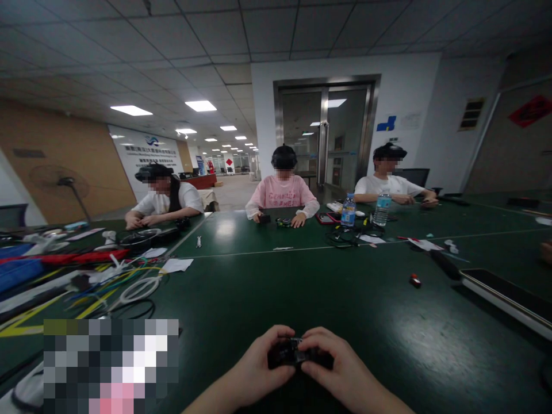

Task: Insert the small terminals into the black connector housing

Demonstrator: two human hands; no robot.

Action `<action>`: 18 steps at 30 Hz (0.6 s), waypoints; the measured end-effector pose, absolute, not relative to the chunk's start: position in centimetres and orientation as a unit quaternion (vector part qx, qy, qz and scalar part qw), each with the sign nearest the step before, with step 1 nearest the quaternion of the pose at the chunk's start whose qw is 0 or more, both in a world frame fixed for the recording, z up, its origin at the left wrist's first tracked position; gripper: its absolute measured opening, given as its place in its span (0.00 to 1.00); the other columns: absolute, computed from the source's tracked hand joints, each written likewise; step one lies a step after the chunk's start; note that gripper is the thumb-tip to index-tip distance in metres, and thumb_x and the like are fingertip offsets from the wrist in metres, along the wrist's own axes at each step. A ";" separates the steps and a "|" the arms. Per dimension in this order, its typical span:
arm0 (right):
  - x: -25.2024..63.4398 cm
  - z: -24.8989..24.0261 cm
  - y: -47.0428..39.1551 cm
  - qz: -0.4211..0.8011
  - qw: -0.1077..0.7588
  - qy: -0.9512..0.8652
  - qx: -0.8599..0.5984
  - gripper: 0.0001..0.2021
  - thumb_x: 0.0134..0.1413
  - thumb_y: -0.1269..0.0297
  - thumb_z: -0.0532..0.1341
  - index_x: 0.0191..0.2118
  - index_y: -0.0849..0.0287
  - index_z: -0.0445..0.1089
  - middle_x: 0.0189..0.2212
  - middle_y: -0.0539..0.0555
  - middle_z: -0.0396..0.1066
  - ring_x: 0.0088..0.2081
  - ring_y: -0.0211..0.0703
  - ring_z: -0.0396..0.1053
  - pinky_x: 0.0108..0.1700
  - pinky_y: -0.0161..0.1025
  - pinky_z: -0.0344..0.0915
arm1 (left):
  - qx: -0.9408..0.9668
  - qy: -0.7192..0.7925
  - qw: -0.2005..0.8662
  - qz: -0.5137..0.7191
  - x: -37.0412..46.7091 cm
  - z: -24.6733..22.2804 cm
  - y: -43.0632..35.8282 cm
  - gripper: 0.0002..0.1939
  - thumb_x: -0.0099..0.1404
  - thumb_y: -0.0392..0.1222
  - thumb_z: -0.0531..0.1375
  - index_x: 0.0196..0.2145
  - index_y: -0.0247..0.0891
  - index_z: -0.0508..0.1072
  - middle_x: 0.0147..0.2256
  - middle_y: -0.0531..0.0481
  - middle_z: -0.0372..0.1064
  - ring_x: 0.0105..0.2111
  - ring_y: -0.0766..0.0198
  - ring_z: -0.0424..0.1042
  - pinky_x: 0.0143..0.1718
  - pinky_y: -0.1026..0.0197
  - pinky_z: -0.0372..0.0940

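Near the front edge of the green table (241, 299), my left hand (263, 362) and my right hand (332, 365) come together around a small black device (295, 352). My left fingers and thumb wrap its left end. On the other side, my right thumb and fingers grip the right end, with the fingertips resting on top. The device looks dark and glossy with a few lighter details; its exact kind cannot be made out, and both ends are partly covered by my palms.
Coiled cables (140, 289) and tools clutter the left side. A small red object (414, 280) and a flat black-topped device (509, 296) lie to the right. Two bottles (348, 211) stand farther back. Three people wearing headsets sit across, one in a pink shirt (282, 192).
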State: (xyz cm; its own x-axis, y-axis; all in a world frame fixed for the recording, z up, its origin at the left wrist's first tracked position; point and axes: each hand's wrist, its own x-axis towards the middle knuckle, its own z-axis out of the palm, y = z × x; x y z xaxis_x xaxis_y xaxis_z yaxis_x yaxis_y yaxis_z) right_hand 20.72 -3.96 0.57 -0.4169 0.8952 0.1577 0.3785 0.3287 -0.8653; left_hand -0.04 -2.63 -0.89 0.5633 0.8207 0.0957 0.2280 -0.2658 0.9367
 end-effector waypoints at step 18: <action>20.5 0.7 -3.9 0.368 0.335 -0.754 -0.428 0.11 0.48 0.70 0.62 0.39 0.53 0.73 0.42 0.54 0.70 0.45 0.45 0.68 0.49 0.41 0.63 | 0.697 0.346 0.543 0.315 0.1 -0.9 -2.7 0.22 0.55 0.33 0.61 0.48 0.38 0.61 0.44 0.46 0.67 0.46 0.56 0.67 0.47 0.54 0.60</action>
